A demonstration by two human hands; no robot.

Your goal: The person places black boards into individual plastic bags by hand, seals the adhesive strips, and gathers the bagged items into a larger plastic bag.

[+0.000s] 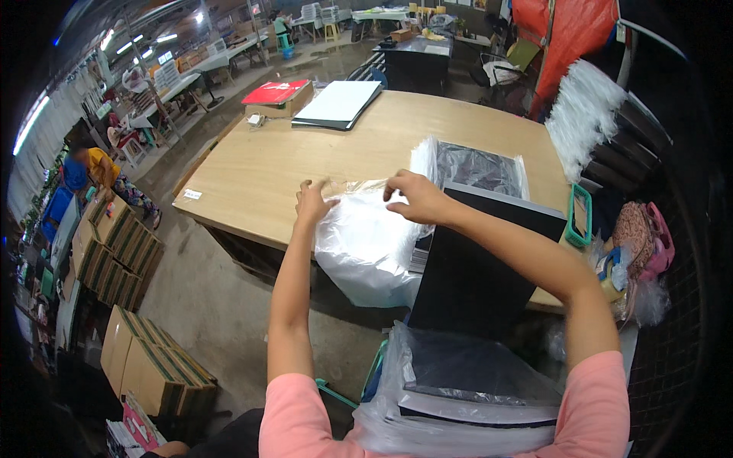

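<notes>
A white, glossy plastic bag (366,248) lies across the table's near edge, its lower part hanging over. At the bag's far left corner is my left hand (311,202), thumb and fingers apart. My right hand (418,198) is over the bag's far right corner, fingers curled, with a gap between thumb and forefinger. Both hands are beside the bag's clear upper edge; whether their fingertips touch the film is hard to tell. Under my right forearm a large black flat panel (489,256) leans over the table's near edge. Behind it lies a dark plastic-wrapped sheet (481,169).
The wooden table (252,179) bears a red-topped box (276,98) and a white board stack (340,103). A green basket (580,215) stands at right. Plastic-wrapped black panels (473,382) are close to me. Carton stacks (153,362) and a person in yellow (101,166) are left.
</notes>
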